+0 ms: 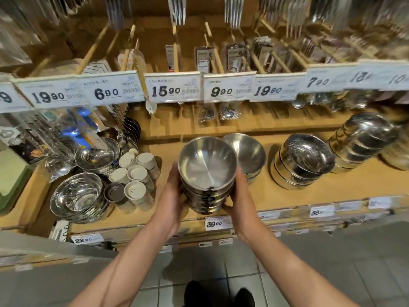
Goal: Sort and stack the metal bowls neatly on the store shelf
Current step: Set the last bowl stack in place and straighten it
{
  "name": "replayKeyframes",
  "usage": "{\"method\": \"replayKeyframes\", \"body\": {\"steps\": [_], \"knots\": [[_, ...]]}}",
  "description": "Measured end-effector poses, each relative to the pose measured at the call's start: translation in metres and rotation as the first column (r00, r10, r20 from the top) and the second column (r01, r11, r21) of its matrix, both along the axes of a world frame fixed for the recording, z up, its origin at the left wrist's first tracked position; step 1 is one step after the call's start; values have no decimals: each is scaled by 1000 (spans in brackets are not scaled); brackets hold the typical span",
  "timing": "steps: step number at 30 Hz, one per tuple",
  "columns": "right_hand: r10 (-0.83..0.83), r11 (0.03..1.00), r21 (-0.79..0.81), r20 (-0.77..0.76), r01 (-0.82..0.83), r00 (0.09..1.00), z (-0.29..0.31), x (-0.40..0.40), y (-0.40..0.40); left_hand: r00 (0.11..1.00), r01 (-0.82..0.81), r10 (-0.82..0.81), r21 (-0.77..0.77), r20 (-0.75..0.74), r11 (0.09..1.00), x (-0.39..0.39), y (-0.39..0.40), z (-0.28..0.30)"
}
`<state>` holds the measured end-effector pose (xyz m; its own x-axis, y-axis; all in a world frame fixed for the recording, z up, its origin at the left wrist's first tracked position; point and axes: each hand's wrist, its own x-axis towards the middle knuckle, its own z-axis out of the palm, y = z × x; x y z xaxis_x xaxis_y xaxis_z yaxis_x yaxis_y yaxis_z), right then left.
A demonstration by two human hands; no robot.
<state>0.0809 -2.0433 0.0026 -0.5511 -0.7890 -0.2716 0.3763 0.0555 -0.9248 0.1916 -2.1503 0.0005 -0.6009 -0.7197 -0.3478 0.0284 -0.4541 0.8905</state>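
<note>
I'm mid-carry w/ a stack of bowls (pixel 207 173), nested one in another, held between both hands over the near middle of the shelf (pixel 276 196). Can't tell if the bottom bowl is touching the shelf board or just above it; my guess is I'm about to set it down or shift it into line.

Left hand (pixel 174 191) is flat-ish against the left side of the stack, fingers wrapped round behind, thumb up near the top rim. Right hand (pixel 240 191) mirrors it on the right side, fingers curled under the lower bowls. Both have a firm hold, neither open. Forearms come up from the near edge, angled in toward each other, wrists roughly level.

Just behind my stack, touching or nearly, is another bowl pile (pixel 245 156), top one tilted. Further right sit two more stacks, a leaning one (pixel 305 160) and a taller one (pixel 363 138) far right. On the left are shallow dishes (pixel 76 196) and a cluster of shakers (pixel 135 173).

Next move, as I judge it: pick a bare spot, prob. near front between the shakers and the leaning stack, lower straight down, keep the stack plumb so it doesn't slide, then let go both sides together. The tilted pile behind likely needs straightening after.
</note>
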Motion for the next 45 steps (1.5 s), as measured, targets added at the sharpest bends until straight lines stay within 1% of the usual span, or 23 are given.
{"method": "replayKeyframes", "body": {"steps": [4, 7, 12, 18, 20, 23, 27, 29, 32, 36, 40, 42, 45], "knots": [[-50, 999, -4, -28, 50, 998, 9, -13, 37, 999, 40, -40, 5, 30, 999, -18, 33, 15], [-81, 997, 5, -54, 81, 995, 17, -29, 69, 988, 149, -148, -17, 52, 989, -39, 61, 26], [-186, 982, 23, -37, 187, 982, 22, -67, 136, 941, 338, -339, -88, 10, 937, -84, 118, 34], [-276, 956, 94, -30, 277, 961, 28, -123, 226, 867, 491, -497, -116, -22, 863, -149, 199, 34], [-293, 949, 112, -29, 295, 956, 29, -142, 255, 869, 492, -495, -87, -15, 866, -175, 227, 32], [-301, 944, 127, -43, 305, 952, 29, -172, 291, 907, 420, -419, -24, 38, 907, -212, 261, 24], [-303, 940, 139, -78, 311, 950, 25, -215, 323, 891, 452, -452, 6, 36, 892, -257, 289, 20], [-328, 932, 142, -69, 334, 942, 20, -239, 332, 876, 481, -481, 11, 38, 877, -283, 296, 20], [-371, 917, 138, -47, 374, 927, 13, -281, 336, 858, 513, -513, 3, 42, 858, -326, 301, 15], [-397, 905, 148, -45, 399, 917, 0, -340, 334, 822, 569, -569, 11, -13, 822, -380, 300, 3], [-392, 905, 154, -54, 396, 918, -22, -396, 328, 834, 550, -547, 25, -66, 835, -432, 296, -8], [-385, 907, 163, -54, 389, 921, -31, -421, 325, 849, 528, -526, 35, -58, 848, -455, 293, -17], [-358, 917, 163, -69, 364, 931, -38, -452, 323, 884, 468, -467, 6, -17, 884, -485, 292, -33]]}}
